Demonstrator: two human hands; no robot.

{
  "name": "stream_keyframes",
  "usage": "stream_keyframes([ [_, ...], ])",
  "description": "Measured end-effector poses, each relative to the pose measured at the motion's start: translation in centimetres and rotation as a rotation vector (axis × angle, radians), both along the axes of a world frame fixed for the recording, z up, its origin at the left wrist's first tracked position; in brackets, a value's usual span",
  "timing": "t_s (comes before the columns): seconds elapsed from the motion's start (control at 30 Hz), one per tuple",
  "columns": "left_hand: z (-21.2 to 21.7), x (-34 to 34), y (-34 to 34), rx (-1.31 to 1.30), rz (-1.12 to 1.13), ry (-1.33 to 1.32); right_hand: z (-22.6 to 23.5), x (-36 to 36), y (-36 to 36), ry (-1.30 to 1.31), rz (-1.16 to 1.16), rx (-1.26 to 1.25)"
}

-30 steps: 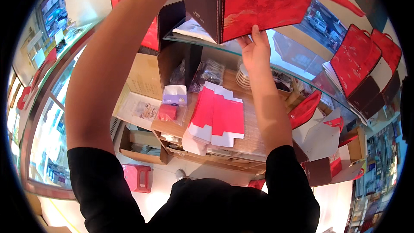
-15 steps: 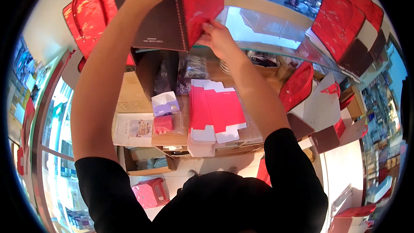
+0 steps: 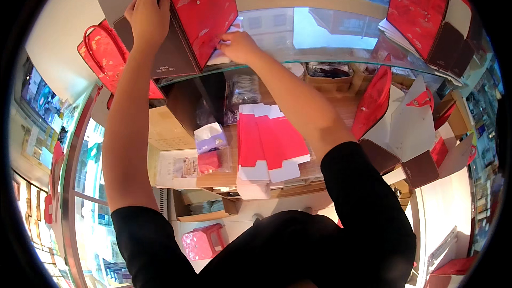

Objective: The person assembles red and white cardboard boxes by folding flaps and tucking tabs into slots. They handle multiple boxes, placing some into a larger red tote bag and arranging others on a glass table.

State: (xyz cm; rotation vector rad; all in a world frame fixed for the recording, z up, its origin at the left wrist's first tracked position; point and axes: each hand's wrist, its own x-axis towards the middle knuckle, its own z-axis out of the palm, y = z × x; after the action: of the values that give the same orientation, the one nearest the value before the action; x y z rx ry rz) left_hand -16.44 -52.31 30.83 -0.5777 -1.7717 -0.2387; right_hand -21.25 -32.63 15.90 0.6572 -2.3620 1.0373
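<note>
A red patterned gift box (image 3: 200, 10) with a red loop handle and a dark brown, stitched panel stands on the glass counter at the upper left. My left hand (image 3: 149, 18) grips the top edge of its brown panel, thumb toward the red side. Low on the red side's right edge, my right hand (image 3: 240, 47) has its fingers curled in against the box. White papers (image 3: 220, 58) show just under those fingers. Below the counter lies a stack of flat red and white folded cartons (image 3: 274, 138), touched by neither hand.
More red boxes stand at left (image 3: 104, 48) and far right (image 3: 418, 5). An opened box (image 3: 408, 128) with grey flaps sits at right. A purple tissue box (image 3: 210, 137) is left of the cartons. A pink stool (image 3: 202, 242) stands on the floor.
The box has shifted left and its red side now faces me more. My left hand has come down to the panel's edge, and my right hand has moved left and slightly lower.
</note>
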Motion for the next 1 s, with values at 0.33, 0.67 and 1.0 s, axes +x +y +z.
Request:
stream_keyframes([
  [0.33, -13.8, 9.4, 4.2, 0.324, -0.303, -0.048, -6.5, 17.6, 4.7, 0.181, 0.097, -0.377],
  [0.67, -46.4, 20.2, 7.2, -0.005, -0.182, -1.207, -35.7, 26.9, 15.3, -0.619, -0.469, -0.542],
  [1.0, -44.7, 19.8, 7.5, -0.120, -0.079, -1.224, -35.1, 22.9, 15.0, -0.986, -0.404, -1.175],
])
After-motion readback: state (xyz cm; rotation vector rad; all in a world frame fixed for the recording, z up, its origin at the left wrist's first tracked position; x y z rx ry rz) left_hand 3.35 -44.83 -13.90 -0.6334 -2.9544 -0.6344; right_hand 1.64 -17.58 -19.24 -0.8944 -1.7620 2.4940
